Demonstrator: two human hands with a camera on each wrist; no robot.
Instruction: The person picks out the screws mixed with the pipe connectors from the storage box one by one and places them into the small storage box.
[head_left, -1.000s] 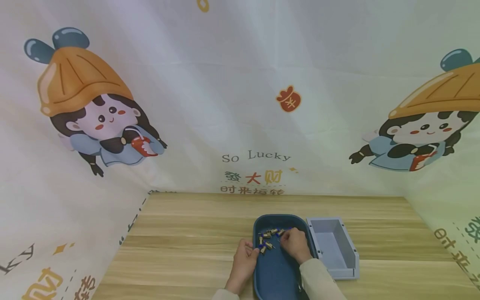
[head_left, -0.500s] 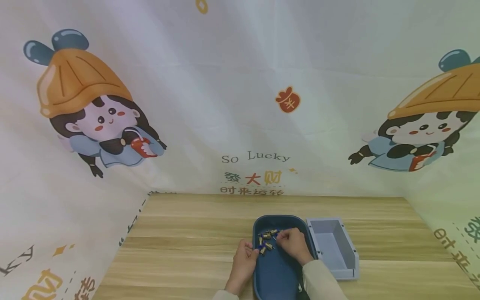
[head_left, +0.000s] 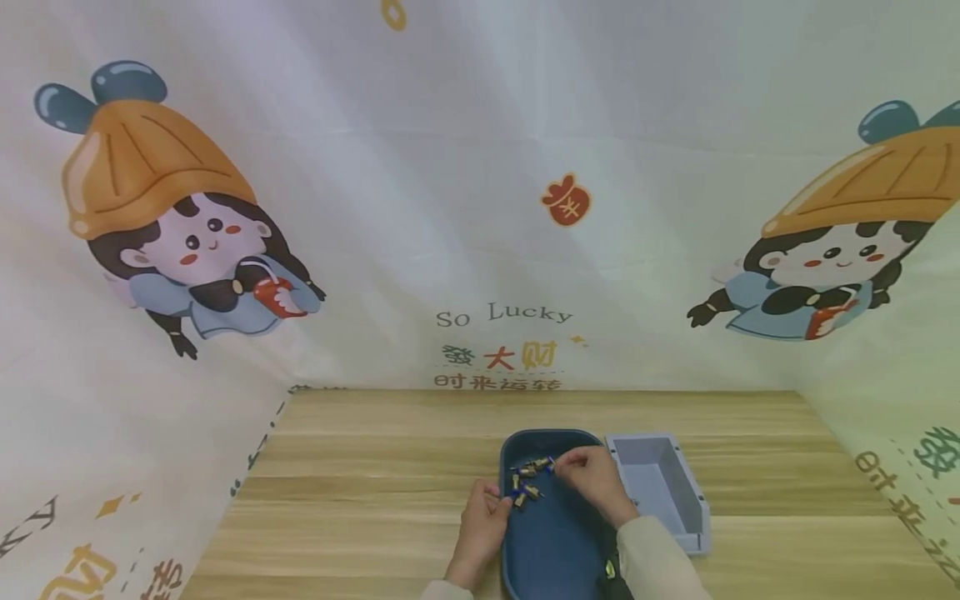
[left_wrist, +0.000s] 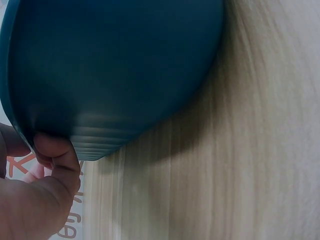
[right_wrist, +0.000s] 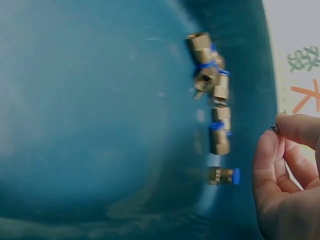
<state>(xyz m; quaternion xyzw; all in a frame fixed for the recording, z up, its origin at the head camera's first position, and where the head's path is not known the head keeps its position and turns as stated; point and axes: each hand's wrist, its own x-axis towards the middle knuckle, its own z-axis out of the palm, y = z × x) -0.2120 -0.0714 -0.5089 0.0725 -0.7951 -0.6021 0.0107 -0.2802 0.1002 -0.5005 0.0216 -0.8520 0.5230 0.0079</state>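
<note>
The left hand (head_left: 482,518) pinches the tray (head_left: 555,542) by its left rim, and the right hand (head_left: 594,482) pinches a screw (right_wrist: 274,128) near fittings (right_wrist: 220,142) in the tray.

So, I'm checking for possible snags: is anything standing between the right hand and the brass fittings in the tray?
Nothing visible: only blue tray shows between the right hand and the nearest brass push-in fitting. The left hand grips the tray's left rim, out of that path; the right pinches a small metal piece.
</note>
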